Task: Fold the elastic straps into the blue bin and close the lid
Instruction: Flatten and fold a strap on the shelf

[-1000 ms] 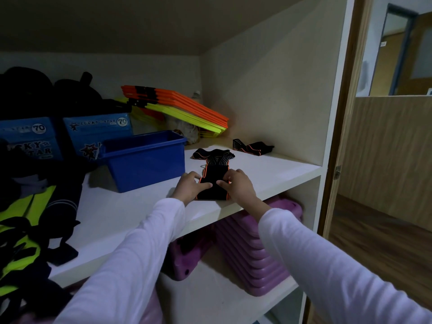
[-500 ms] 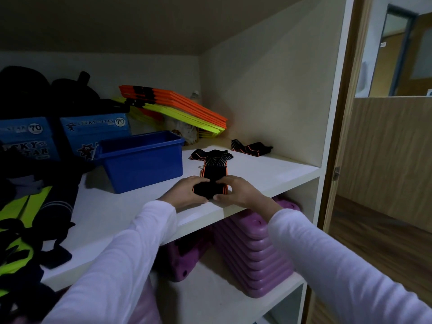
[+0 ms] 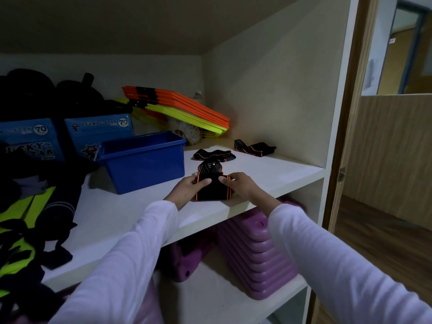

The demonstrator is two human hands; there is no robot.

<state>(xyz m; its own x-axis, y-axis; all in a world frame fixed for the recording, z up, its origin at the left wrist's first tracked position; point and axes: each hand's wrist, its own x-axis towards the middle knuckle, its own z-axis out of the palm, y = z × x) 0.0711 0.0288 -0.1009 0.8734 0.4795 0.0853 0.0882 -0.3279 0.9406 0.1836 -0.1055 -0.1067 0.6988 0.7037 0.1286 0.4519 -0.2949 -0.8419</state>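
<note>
Both hands pinch the folded elastic strap (image 3: pixel 211 189), left hand (image 3: pixel 187 189) and right hand (image 3: pixel 240 188) at its ends; the blue bin (image 3: pixel 142 163) lies left, nearer the left hand.

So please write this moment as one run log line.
step: folding strap | hands: left, right both hold it | blue bin: open | loose straps: two

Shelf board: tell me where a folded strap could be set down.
Bare shelf lies in front of the blue bin, left of the hands, and at the right front corner beyond the right hand. Behind the held strap, two loose straps crowd the board.
</note>
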